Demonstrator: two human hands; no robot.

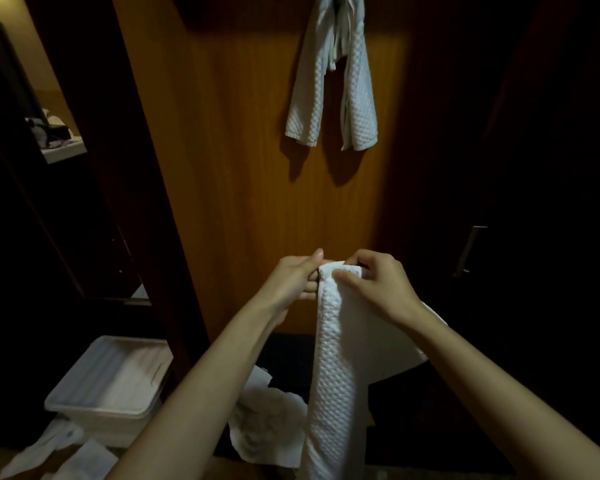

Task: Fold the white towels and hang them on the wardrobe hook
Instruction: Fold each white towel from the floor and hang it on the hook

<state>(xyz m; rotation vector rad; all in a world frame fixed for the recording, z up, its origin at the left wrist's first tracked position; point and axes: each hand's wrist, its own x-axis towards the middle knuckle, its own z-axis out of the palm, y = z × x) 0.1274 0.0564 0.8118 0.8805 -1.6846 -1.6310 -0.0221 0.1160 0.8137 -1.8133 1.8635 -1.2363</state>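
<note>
From the head camera, nothing readable anywhere, no brand or label shows on the cloth or the furniture. Front and centre, a white towel (pixel 333 393) with a bumpy waffle weave hangs in a long narrow folded strip, its top edge held up before the wooden wardrobe panel (pixel 243 150). The left hand (pixel 297 282) pinches the top corner from the left, fingers curled on the fabric; the right hand (pixel 378 285) clamps the same top edge from the right, thumb pressed on the near face. Far up the panel, hung towels (pixel 329 95) of the same weave drape in two tails. Near left on the floor sits a pale plastic bin (pixel 66 403), with loose white towels (pixel 267 424) crumpled beside it.
</note>
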